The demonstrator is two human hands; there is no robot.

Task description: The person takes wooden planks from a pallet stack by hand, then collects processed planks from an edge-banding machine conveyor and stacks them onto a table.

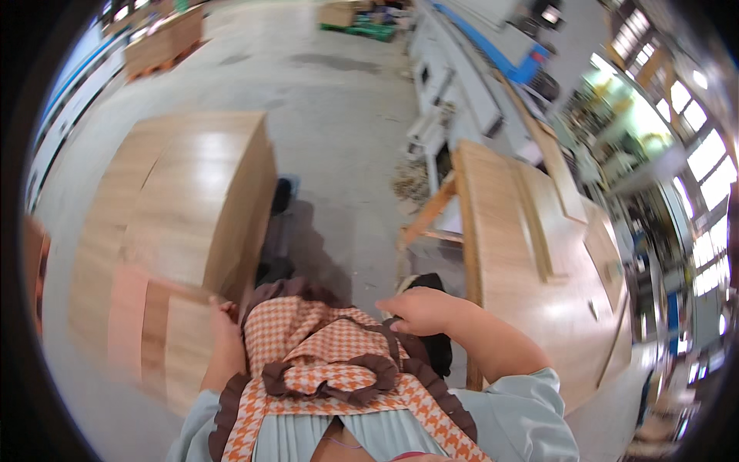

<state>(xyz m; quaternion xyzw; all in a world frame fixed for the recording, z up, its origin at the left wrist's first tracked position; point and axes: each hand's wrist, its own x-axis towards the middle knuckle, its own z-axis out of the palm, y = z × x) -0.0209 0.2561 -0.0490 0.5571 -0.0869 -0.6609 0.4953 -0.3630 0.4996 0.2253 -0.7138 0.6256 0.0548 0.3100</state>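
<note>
My left hand (pixel 224 317) is beside the near corner of a blurred wood-look panel (pixel 187 341), its fingers curled. Blur hides whether they grip the panel edge. Pinkish and brown bands (pixel 155 332) run along the panel's left part. Just beyond rises a block of wood-grain boards (pixel 185 185), with seams across its top. My right hand (pixel 421 312) hangs in front of my checked apron (pixel 323 335), thumb and forefinger apart, with nothing seen in it. To its right is a wood-topped worktable (pixel 514 323).
Long strips (pixel 534 225) and a flat board (pixel 605 260) lie on the worktable. A long machine (pixel 456 86) with a blue edge lines the right side. Grey floor (pixel 340 144) runs between it and the boards. A loaded pallet (pixel 167 46) stands far left, a green pallet (pixel 369 28) farther off.
</note>
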